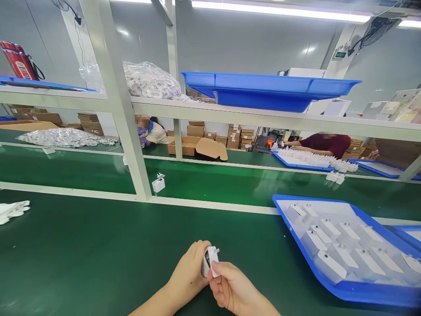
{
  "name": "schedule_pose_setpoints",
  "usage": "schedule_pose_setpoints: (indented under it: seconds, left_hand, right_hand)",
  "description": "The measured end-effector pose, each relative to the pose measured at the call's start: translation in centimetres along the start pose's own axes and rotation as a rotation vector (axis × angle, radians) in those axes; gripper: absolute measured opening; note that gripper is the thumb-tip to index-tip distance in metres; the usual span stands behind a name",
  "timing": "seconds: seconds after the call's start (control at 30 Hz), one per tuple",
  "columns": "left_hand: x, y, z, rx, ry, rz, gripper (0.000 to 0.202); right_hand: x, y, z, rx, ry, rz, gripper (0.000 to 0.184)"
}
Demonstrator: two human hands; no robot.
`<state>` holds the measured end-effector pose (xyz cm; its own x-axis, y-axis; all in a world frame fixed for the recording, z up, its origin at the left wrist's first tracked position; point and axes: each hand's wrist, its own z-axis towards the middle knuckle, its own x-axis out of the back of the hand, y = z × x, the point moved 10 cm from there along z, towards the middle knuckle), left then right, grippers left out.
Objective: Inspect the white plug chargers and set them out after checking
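Low in the middle of the view, my left hand is closed around a small white plug-in charger. Metal plug pins stick out of its right side. A gap between its case and cover shows dark parts inside. My right hand pinches the lower right part of that same charger between thumb and fingers. To the right, a blue tray holds several similar white chargers, standing in rows on a white liner.
One white charger sits on the green conveyor belt beyond my bench. A white glove lies far left. Overhead, a shelf carries a blue tray and a bag of white parts. Two people work across the line.
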<state>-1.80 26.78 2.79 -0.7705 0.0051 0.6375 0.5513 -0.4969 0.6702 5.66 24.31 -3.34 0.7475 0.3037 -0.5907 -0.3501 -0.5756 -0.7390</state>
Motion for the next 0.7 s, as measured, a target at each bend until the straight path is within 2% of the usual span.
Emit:
schedule_pose_setpoints:
  seconds: [0.13,0.23,0.37,0.53,0.6,0.7]
  left_hand:
    - [0.0,0.4,-0.2,0.04,-0.015,-0.044,0.038]
    - [0.6,0.8,-0.4,0.051,-0.007,-0.057,0.039]
    - [1.7,2.6,-0.6,-0.085,-0.037,-0.044,0.052]
    - [2.6,4.6,-0.9,-0.264,-0.077,-0.084,0.06]
    - [2.8,4.8,-1.0,-0.291,-0.066,-0.128,0.056]
    - [3.2,4.2,-0.9,-0.247,0.002,-0.102,0.034]
  right_hand:
    - [1.0,-1.7,-0.2,0.072,0.061,-0.15,0.048]
    - [1.0,-2.5,-0.7,0.098,0.075,-0.276,0.053]
    - [0.4,-2.4,-1.2,0.115,0.09,-0.355,0.055]
    - [0.7,-1.6,-0.7,0.123,0.106,-0.393,0.056]
    - [0.9,-1.1,-0.3,0.111,0.101,-0.416,0.058]
    - [1.2,-0.7,0.1,0.119,0.122,-0.46,0.062]
